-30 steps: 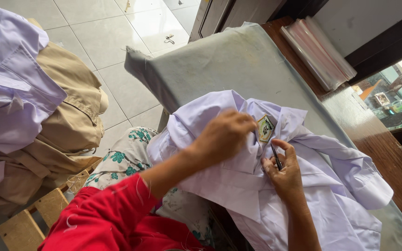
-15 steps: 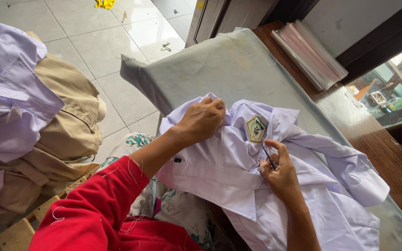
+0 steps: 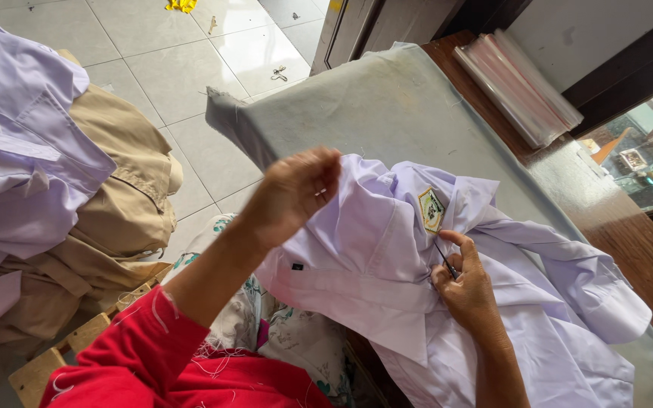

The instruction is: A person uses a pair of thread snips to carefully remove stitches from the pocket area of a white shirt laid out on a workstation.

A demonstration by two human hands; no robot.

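The left hand point(image 3: 292, 193) pinched up a fold of the white school shirt point(image 3: 387, 257) lying on the grey padded bench point(image 3: 357, 106), while the right hand point(image 3: 466, 283) gripped small thread snips point(image 3: 447, 263) below its badge point(image 3: 431, 209).

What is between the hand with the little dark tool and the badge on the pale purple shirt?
Nothing visible. The right hand holds the thin dark tool on the pale lilac cotton shirt, its tip just below the green and yellow shield-shaped badge. The left hand grips shirt fabric off to the side.
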